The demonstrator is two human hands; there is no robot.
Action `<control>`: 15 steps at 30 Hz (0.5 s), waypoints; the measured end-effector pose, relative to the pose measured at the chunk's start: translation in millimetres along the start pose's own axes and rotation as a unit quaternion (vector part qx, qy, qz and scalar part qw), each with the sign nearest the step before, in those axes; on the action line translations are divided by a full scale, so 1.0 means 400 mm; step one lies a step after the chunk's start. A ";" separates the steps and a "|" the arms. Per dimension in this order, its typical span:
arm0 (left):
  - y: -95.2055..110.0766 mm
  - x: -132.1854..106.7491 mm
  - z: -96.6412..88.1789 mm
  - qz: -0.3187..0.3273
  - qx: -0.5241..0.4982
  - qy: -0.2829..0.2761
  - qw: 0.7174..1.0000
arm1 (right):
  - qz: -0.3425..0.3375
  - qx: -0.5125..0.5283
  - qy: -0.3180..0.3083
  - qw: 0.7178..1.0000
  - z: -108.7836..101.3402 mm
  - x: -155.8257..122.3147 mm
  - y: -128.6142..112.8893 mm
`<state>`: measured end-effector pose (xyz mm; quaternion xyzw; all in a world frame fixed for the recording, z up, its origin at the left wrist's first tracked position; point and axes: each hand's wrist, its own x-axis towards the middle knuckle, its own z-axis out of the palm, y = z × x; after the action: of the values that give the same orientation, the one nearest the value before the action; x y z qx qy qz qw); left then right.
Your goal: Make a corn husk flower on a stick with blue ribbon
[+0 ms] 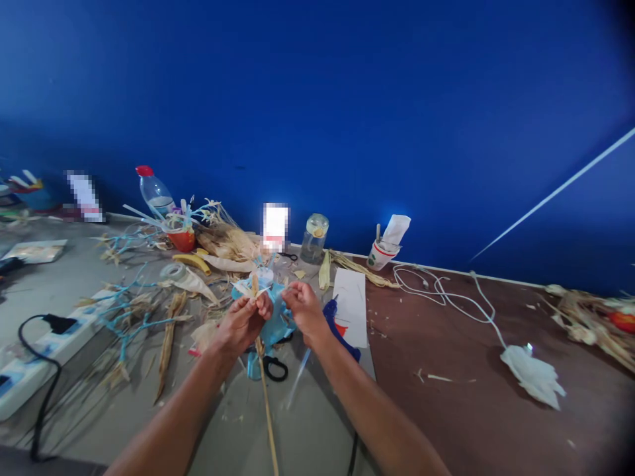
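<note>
My left hand (245, 320) is closed around a flower of pale dried husk (255, 287), its petals spread above the fingers. A long straw-coloured stem (268, 410) runs down below that hand toward me; it looks joined to the flower. My right hand (305, 309) is pinched just to the right of the flower, apart from it, and what its fingertips hold is too small to make out. Under both hands lies crumpled light-blue material (275, 327). Black-handled scissors (276, 369) lie below them. A blue glue gun (341, 330) rests beside my right forearm, partly hidden.
Blue-wrapped branches (131, 324), dried husks (233, 241) and a power strip (30, 380) crowd the left. Behind stand a bottle (155, 192), a glass jar (314, 239) and a paper cup (381, 254). A white cable (466, 307) and crumpled tissue (533, 375) lie right.
</note>
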<state>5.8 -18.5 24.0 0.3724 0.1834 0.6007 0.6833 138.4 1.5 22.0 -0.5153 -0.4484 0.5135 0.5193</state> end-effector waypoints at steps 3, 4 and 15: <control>0.005 -0.006 0.006 -0.014 0.015 -0.018 1.000 | 0.009 0.030 0.009 0.999 -0.009 0.001 -0.023; 0.006 -0.007 0.007 -0.016 0.019 -0.020 1.000 | 0.006 0.029 0.008 1.000 -0.011 -0.003 -0.032; 0.047 0.005 -0.015 0.014 -0.014 0.011 1.000 | -0.028 0.243 0.069 0.967 -0.098 0.027 -0.123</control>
<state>-10.8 -14.9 34.4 0.3588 0.1770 0.6170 0.6777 181.7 12.2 67.6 -0.3951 -0.2870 0.5557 0.6728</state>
